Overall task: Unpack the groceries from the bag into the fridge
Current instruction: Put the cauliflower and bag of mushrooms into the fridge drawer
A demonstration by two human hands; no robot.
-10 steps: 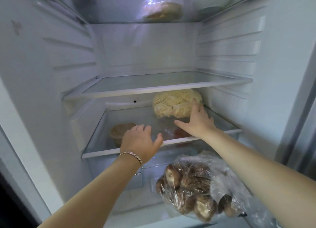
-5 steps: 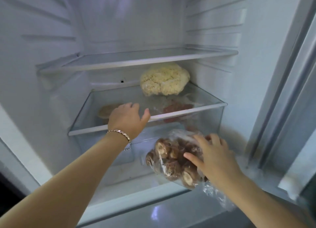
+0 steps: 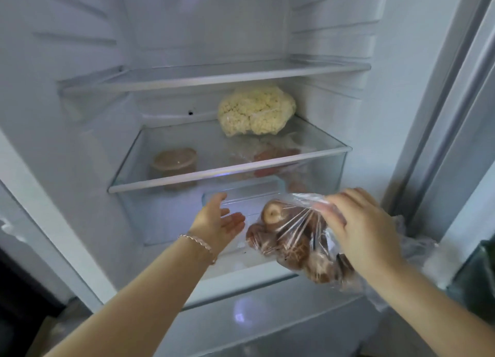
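Fridge interior, door open: a glass shelf carries a plastic-wrapped cauliflower at its back right, above a clear drawer. A clear bag of mushrooms hangs before the drawer's right half, gripped from above by the right hand. The left hand, fingers relaxed and palm turned toward the bag, holds nothing just beside it. A lidded jar shows through the glass at left. A bracelet circles the left wrist.

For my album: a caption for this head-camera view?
Right hand holds a mushroom bag before the fridge drawer; open left hand beside it, cauliflower above.
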